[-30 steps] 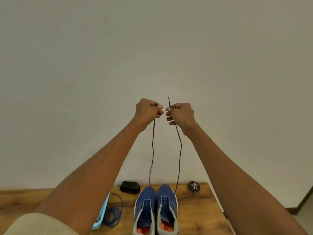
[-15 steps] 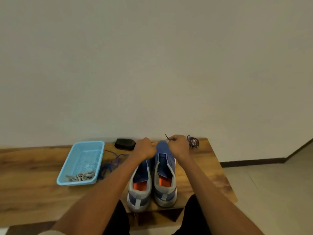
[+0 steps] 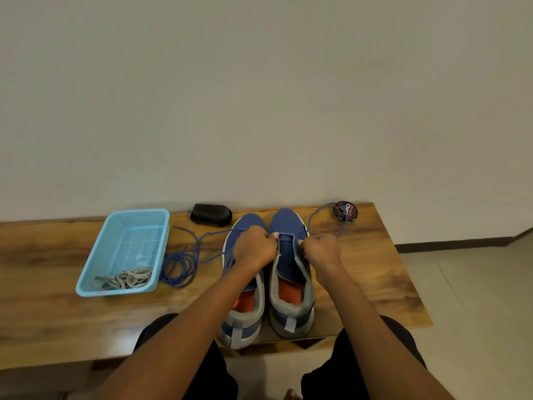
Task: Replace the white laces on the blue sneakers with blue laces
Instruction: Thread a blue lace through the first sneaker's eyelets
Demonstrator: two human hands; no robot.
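Wooden bench [image 3: 375,272] set against a pale wall, dark grain streaks along its top. Lying on it, from left to right: a light-blue mesh basket [image 3: 95,264] with greyish-white laces [image 3: 127,280] heaped at its near end; a coiled blue lace [image 3: 177,267] just beside the basket's right wall; a black case [image 3: 211,214] at the far edge; two blue sneakers [image 3: 288,223] side by side, toes toward the wall, heels at the near edge; a round dark tin [image 3: 345,212] at the far right corner
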